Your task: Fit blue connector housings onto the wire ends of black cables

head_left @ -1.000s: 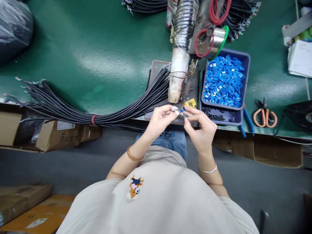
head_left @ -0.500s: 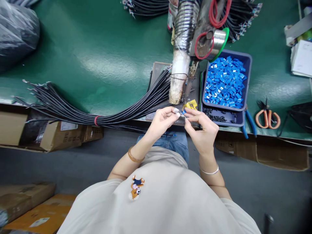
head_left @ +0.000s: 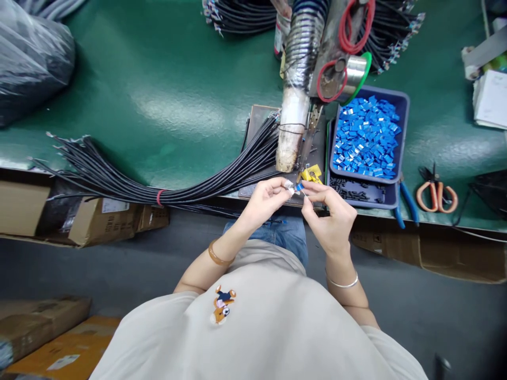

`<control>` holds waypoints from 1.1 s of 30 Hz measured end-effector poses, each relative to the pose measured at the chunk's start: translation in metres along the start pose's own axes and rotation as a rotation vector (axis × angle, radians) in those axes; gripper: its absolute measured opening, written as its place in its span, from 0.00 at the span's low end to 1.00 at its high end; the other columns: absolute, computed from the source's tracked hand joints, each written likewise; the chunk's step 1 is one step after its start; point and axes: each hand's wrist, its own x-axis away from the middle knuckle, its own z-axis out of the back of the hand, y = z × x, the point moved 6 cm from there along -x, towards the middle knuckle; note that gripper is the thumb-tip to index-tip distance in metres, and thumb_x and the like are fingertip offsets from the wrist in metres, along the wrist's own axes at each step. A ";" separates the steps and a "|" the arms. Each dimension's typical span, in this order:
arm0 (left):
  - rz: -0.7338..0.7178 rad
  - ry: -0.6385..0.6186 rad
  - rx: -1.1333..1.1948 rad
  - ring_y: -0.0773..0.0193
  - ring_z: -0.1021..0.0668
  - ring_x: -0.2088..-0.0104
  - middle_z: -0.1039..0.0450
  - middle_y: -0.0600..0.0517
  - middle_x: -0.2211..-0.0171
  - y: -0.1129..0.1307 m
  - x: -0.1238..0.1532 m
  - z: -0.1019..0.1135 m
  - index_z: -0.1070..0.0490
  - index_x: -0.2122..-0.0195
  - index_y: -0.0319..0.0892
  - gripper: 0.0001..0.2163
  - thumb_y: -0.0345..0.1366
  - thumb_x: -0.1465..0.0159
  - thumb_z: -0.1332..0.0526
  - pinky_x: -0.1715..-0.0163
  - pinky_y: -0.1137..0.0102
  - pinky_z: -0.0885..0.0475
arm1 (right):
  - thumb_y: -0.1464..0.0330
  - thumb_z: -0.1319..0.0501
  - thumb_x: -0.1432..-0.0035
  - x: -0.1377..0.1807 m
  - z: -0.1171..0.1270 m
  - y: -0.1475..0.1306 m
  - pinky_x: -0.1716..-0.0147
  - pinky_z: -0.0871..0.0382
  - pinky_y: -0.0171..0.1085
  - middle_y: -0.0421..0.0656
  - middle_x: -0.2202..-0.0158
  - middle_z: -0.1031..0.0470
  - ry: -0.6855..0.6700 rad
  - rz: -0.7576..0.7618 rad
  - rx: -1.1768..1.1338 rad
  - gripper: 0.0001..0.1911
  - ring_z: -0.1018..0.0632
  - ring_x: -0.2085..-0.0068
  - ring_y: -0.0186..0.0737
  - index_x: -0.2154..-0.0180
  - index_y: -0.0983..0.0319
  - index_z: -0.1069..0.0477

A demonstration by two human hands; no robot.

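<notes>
My left hand [head_left: 264,200] and my right hand [head_left: 330,214] meet at the near edge of the green bench [head_left: 178,95], both pinched on a small blue part [head_left: 298,187] held between the fingertips. White tape shows on my left fingertips. The part sits just below the tip of a soldering tool [head_left: 307,142] that hangs beside a wrapped hose [head_left: 295,105]. A bundle of black cables [head_left: 166,182], tied with a red band, runs from the left up to a dark plate [head_left: 259,119] by my hands.
A dark blue tray [head_left: 402,105] full of small blue parts stands right of the hose, over a second tray with black bits. Blue-handled pliers [head_left: 406,203] and orange scissors [head_left: 435,192] lie further right. Cardboard boxes [head_left: 79,221] sit under the bench. A black bag [head_left: 31,58] is far left.
Both hands have stayed pinched together on the blue part, shifting it slightly down and toward me from the soldering tip. The view has drifted a little.
</notes>
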 end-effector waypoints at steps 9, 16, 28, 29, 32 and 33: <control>-0.043 0.008 -0.105 0.77 0.35 0.81 0.34 0.58 0.81 0.000 0.009 0.002 0.29 0.72 0.37 0.10 0.37 0.45 0.31 0.81 0.79 0.42 | 0.73 0.36 0.41 0.006 0.009 0.006 0.65 0.21 0.37 0.40 0.64 0.19 0.038 -0.110 -0.023 0.04 0.18 0.64 0.37 0.66 0.58 0.26; -0.054 -0.037 -0.082 0.77 0.34 0.81 0.32 0.57 0.81 -0.001 0.015 -0.001 0.29 0.72 0.36 0.10 0.36 0.45 0.31 0.80 0.79 0.40 | 0.72 0.35 0.40 0.008 0.009 0.001 0.69 0.27 0.36 0.39 0.69 0.25 -0.027 -0.057 0.016 0.11 0.25 0.69 0.33 0.56 0.55 0.20; -0.039 -0.008 -0.079 0.76 0.34 0.81 0.33 0.57 0.81 -0.009 0.016 0.002 0.29 0.72 0.37 0.11 0.38 0.45 0.30 0.79 0.78 0.40 | 0.70 0.38 0.38 0.011 -0.006 0.005 0.68 0.26 0.36 0.40 0.69 0.25 -0.069 -0.056 0.046 0.03 0.23 0.67 0.35 0.66 0.59 0.26; -0.041 0.003 -0.086 0.76 0.34 0.80 0.34 0.58 0.81 -0.010 0.016 0.003 0.29 0.72 0.37 0.11 0.38 0.45 0.30 0.80 0.78 0.41 | 0.70 0.39 0.37 0.010 -0.007 0.006 0.67 0.26 0.36 0.40 0.69 0.26 -0.096 -0.055 0.053 0.04 0.24 0.67 0.35 0.67 0.59 0.28; -0.058 0.014 -0.097 0.76 0.34 0.79 0.34 0.57 0.79 -0.010 0.015 0.002 0.27 0.70 0.36 0.09 0.36 0.45 0.31 0.79 0.79 0.41 | 0.69 0.41 0.35 0.009 -0.005 0.011 0.69 0.26 0.34 0.39 0.68 0.26 -0.099 -0.133 -0.002 0.05 0.22 0.69 0.33 0.66 0.59 0.31; -0.067 0.015 -0.101 0.76 0.34 0.78 0.33 0.57 0.79 -0.010 0.015 0.002 0.27 0.69 0.36 0.09 0.36 0.45 0.31 0.77 0.79 0.40 | 0.68 0.41 0.35 0.010 -0.003 0.015 0.72 0.27 0.33 0.38 0.69 0.26 -0.065 -0.187 -0.045 0.04 0.23 0.71 0.32 0.65 0.59 0.31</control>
